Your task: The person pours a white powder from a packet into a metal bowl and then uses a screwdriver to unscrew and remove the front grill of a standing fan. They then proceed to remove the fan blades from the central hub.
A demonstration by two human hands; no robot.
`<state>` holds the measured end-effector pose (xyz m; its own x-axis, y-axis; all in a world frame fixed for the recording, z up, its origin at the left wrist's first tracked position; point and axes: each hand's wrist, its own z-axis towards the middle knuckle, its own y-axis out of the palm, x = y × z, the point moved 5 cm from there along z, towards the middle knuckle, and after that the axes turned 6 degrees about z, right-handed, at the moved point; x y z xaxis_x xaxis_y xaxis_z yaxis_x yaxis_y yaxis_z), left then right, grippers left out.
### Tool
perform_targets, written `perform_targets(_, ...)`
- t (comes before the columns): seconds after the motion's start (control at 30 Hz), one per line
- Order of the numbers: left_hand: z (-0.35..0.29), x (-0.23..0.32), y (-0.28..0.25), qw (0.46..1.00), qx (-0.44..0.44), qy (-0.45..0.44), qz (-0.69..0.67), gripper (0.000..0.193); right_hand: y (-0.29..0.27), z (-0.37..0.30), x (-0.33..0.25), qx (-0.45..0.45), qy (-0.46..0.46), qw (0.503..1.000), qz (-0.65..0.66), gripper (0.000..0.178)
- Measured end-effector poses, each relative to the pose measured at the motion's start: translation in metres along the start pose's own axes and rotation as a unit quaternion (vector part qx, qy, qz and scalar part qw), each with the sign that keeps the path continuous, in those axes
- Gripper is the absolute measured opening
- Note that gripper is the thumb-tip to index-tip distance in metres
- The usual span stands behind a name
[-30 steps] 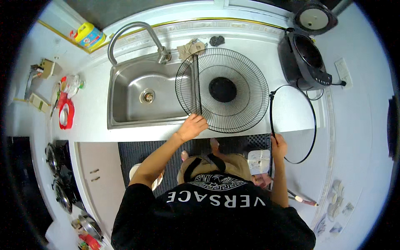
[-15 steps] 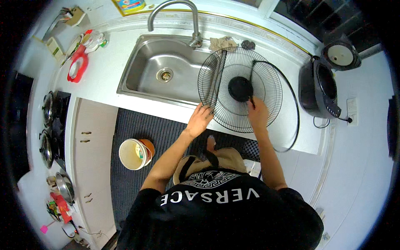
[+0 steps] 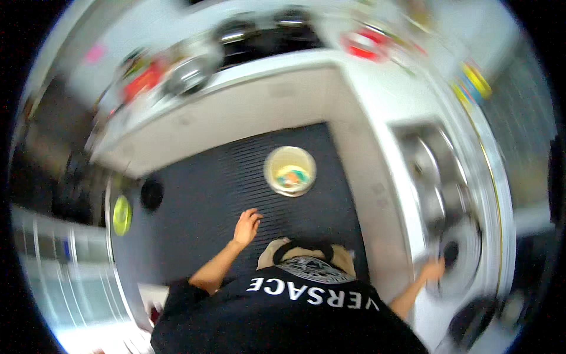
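My left hand (image 3: 247,226) is raised over the dark ribbed floor mat (image 3: 203,221), with its fingers apart and nothing in them. My right hand (image 3: 433,270) is at the near side of a round wire fan guard (image 3: 469,251) on the white counter. The guard has a black round hub (image 3: 450,253) in its middle. Motion blur smears the right hand's fingers, so their grip does not show. Ahead of my left hand, a pale bucket (image 3: 290,171) stands on the mat with some colourful scraps in its bottom.
A steel sink (image 3: 429,156) is set into the right-hand counter beyond the guard. Dark lidded pots (image 3: 236,32) stand on the far stove, beside a metal bowl (image 3: 190,75). At the left are a green-yellow round thing (image 3: 122,215) and a dark round thing (image 3: 151,194).
My view has swung left, putting the counter at my right. My left hand has left the guard's edge and moved over the mat. My right hand appears nearer the guard's rim.
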<state>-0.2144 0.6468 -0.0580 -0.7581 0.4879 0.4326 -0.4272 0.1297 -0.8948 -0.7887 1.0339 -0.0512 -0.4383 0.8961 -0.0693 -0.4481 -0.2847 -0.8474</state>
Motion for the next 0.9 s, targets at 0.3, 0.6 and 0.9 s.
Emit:
perform_targets(0.3, -0.069, -0.176, -0.112, 0.940, 0.223, -0.248, -0.073, 0.024, 0.027, 0.015, -0.316, -0.050, -0.192, 0.930, 0.309, 0.031)
perform_targets(0.6, -0.046, -0.308, -0.137, 0.882, 0.281, -0.354, -0.132, 0.026, 0.028, -0.036, -0.691, -0.243, -0.268, 0.849, 0.385, 0.042)
perform_targets(0.9, -0.303, -0.423, -0.160, 0.580, 0.421, -0.671, -0.188, 0.037, -0.121, -0.312, -1.120, -0.415, -0.602, 0.544, 0.411, 0.042)
